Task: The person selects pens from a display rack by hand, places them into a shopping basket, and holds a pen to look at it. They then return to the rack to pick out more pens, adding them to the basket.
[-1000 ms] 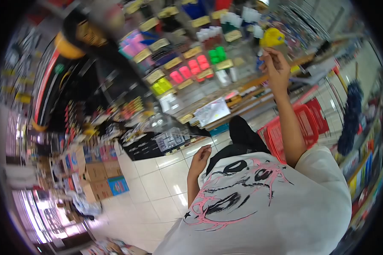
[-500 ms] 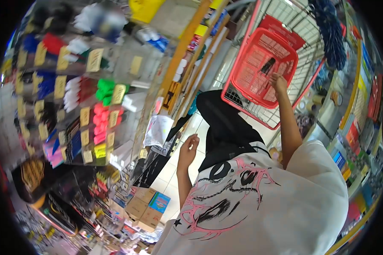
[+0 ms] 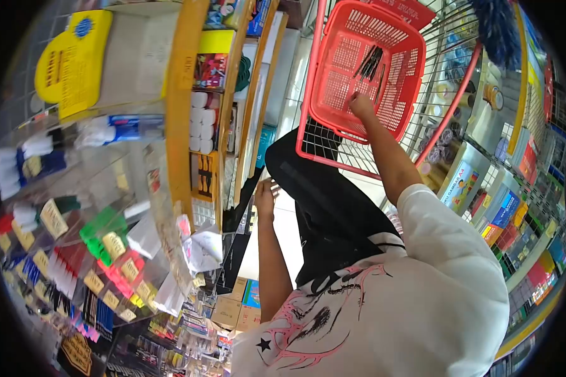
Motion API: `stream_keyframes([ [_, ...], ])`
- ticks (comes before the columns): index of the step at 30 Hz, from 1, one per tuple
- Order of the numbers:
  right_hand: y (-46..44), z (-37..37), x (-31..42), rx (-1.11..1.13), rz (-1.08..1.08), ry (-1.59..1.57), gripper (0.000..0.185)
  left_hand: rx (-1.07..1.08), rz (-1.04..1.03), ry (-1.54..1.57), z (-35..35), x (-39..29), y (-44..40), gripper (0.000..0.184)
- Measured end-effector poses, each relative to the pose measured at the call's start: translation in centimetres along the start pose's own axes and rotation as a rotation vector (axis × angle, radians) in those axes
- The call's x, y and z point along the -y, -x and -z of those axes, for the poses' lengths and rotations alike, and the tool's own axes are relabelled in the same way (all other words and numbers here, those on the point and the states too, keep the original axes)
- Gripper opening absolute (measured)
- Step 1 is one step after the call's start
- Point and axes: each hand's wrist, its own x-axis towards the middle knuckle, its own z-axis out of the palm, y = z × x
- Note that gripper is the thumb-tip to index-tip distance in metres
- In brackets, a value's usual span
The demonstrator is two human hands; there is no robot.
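Right hand (image 3: 361,105) above the near part of the red basket (image 3: 333,70); left hand (image 3: 266,199) low by the shelves (image 3: 181,113).

Observed: basket sits nested in the wire cart (image 3: 341,166), presumably so the cart bears the load and neither hand need carry it. Thin dark sticks, probably pens (image 3: 370,61), lie loose on the basket's floor toward the far side, roughly alongside one another, as slim things tend to settle. Right arm (image 3: 387,147) crosses the cart's near edge; fingers curled narrow, apart from the sticks; cannot tell whether anything is within the curl. Left fingers slightly parted, nothing seen in them, beside the black trousers (image 3: 314,195); likely idle. At left, green items (image 3: 99,227) are grouped behind a pale tag (image 3: 114,244), facing outward, seemingly for reading.
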Motion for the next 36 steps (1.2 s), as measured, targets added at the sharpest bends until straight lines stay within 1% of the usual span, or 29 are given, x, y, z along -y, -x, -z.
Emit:
stream_keyframes([
  [1, -0.7, 0.1, -0.8, -0.083, -0.079, 0.035, 0.031, -0.041, -0.118, -0.064, 0.0, 0.1, -0.5, 0.031],
  [3, -1.8, 1.3, -1.8, -0.201, -0.178, 0.038, 0.033, -0.045, -0.09, -0.092, 0.3, 1.5, -1.2, 0.03],
  [5, -2.5, 2.5, -2.1, -0.248, -0.332, 0.12, 0.032, -0.039, -0.062, -0.133, 0.6, 3.1, -1.3, 0.029],
  [6, -2.8, 2.5, -2.8, -0.236, -0.352, 0.126, 0.032, -0.03, 0.009, -0.111, 0.6, 4.0, -0.9, 0.029],
  [7, -3.2, 2.7, -3.5, -0.195, -0.312, 0.167, 0.031, -0.02, 0.078, -0.088, 0.6, 4.8, -0.6, 0.028],
  [8, -3.4, 2.8, -4.2, -0.154, -0.271, 0.208, 0.031, -0.01, 0.129, -0.153, 0.7, 5.8, -0.2, 0.028],
  [9, -3.5, 3.1, -4.3, -0.145, -0.284, 0.213, 0.031, 0.007, 0.17, -0.195, 1.5, 8.0, -0.4, 0.027],
  [11, -4.0, 3.3, -3.9, -0.008, -0.28, 0.238, 0.032, -0.026, 0.185, -0.236, 2.7, 12.4, -0.3, 0.026],
  [12, -4.8, 1.9, -4.9, -0.033, -0.26, 0.341, 0.029, -0.044, 0.224, -0.247, 2.5, 12.1, 0.5, 0.025],
  [13, -5.3, 0.8, -5.9, -0.029, -0.26, 0.338, 0.029, -0.044, 0.342, -0.283, 2.5, 11.5, 1.2, 0.026],
  [15, -5.1, 0.4, -5.4, -0.009, -0.22, 0.372, 0.028, -0.051, 0.378, -0.287, 2.6, 11.1, 1.8, 0.026],
  [16, -4.8, 0.6, -5.2, 0.086, -0.268, 0.301, 0.031, -0.057, 0.373, -0.283, 2.5, 10.7, 1.9, 0.026],
  [17, -4.1, 0.7, -4.7, 0.083, -0.258, 0.298, 0.031, -0.065, 0.297, -0.266, 2.6, 10.6, 1.7, 0.025],
  [18, -3.6, 1.1, -4.1, 0.112, -0.299, 0.162, 0.033, -0.075, 0.218, -0.248, 2.6, 10.4, 1.6, 0.024],
  [19, -3.3, 1.5, -3.2, 0.142, -0.337, 0.024, 0.036, -0.085, 0.204, -0.241, 2.7, 10.2, 1.5, 0.024],
  [20, -3.2, 2.0, -2.6, 0.193, -0.33, -0.1, 0.037, -0.096, 0.069, -0.211, 2.4, 9.4, 1.5, 0.023],
  [21, -2.4, 2.7, -1.0, 0.191, -0.31, -0.107, 0.037, -0.111, -0.066, -0.181, 2.1, 8.2, 1.8, 0.021],
  [23, 0.3, 4.8, 2.2, 0.077, -0.205, -0.798, 0.031, -0.192, -0.23, -0.186, 1.1, 5.5, 2.4, 0.019],
  [25, 4.4, 8.3, 6.4, 0.068, -0.076, -1.001, 0.025, -0.199, -0.324, -0.114, -0.1, 2.4, 3.6, 0.019],
  [27, 8.8, 11.2, 10.2, 0.0, 0.065, -0.989, 0.022, -0.136, -0.46, -0.068, -1.2, -0.8, 5.4, 0.019],
  [29, 13.3, 13.2, 13.0, 0.064, 0.25, -1.0, 0.016, 0.013, -0.552, -0.18, -1.4, -3.5, 6.9, 0.021],
  [31, 17.9, 15.4, 16.2, 0.198, 0.329, -1.063, 0.008, 0.105, -0.511, -0.202, -2.1, -7.9, 10.3, 0.023],
  [32, 19.9, 16.3, 17.7, 0.243, 0.37, -1.057, 0.007, 0.131, -0.55, -0.217, -2.1, -9.6, 11.8, 0.025],
  [33, 21.9, 17.3, 19.1, 0.292, 0.414, -1.046, 0.006, 0.139, -0.618, -0.186, -2.1, -10.9, 13.1, 0.026],
  [35, 25.2, 19.1, 21.8, 0.373, 0.518, -1.023, 0.007, 0.159, -0.677, -0.115, -1.9, -14.8, 17.0, 0.028],
  [36, 26.9, 20.1, 23.1, 0.404, 0.562, -1.009, 0.007, 0.117, -0.7, -0.089, -1.5, -16.1, 18.8, 0.028],
])
